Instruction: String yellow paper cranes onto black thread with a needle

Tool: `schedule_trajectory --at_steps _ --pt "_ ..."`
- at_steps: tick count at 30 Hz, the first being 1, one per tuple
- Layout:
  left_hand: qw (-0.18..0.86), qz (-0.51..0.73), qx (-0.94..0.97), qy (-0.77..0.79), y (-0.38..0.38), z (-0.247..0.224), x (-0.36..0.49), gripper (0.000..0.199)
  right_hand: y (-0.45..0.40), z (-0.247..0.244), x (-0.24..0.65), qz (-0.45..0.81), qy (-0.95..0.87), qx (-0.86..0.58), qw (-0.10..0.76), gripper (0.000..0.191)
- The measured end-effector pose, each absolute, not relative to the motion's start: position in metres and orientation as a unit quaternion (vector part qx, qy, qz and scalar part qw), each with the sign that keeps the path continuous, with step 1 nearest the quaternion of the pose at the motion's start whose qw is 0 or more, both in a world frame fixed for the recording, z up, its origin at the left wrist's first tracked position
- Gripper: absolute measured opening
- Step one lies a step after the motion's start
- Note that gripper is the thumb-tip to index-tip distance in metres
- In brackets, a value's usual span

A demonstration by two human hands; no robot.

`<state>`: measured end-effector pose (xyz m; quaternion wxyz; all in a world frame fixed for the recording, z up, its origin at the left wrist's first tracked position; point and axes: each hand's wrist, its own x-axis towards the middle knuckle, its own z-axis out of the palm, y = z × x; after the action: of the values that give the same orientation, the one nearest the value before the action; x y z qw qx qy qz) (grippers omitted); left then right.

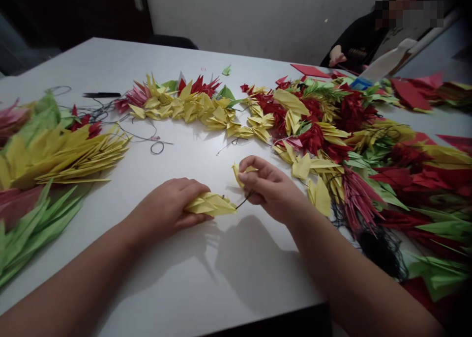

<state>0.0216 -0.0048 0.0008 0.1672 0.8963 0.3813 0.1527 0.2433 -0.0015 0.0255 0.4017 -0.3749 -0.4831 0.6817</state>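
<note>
My left hand [167, 210] rests on the white table [177, 273] and grips a yellow folded paper bundle [210, 204], whose pointed end sticks out to the right. My right hand [271, 187] pinches a small yellow paper piece [239, 174] between thumb and fingers. A dark thread [244, 201] runs from the yellow bundle up toward my right fingers. Behind my right hand lie strung yellow, red and green folded paper shapes [313, 150], close to but apparently not touching it.
A long band of yellow and red folded paper [180, 103] crosses the table, with a large yellow and green heap [47, 165] at the left. Dark thread [157, 148] and a black pen-like tool [101, 95] lie behind. A seated person's hand [337, 56] shows at the far edge.
</note>
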Motion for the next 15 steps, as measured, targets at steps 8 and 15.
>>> schedule_trajectory --at_steps 8,15 --pt "0.324 0.178 0.812 0.451 -0.002 0.013 0.013 0.038 0.003 0.075 0.261 0.588 -0.420 -0.383 0.576 0.041" --pt "0.474 0.256 0.742 0.398 -0.004 0.013 0.013 0.033 0.014 0.146 0.232 0.508 -0.447 -0.410 0.612 0.027"
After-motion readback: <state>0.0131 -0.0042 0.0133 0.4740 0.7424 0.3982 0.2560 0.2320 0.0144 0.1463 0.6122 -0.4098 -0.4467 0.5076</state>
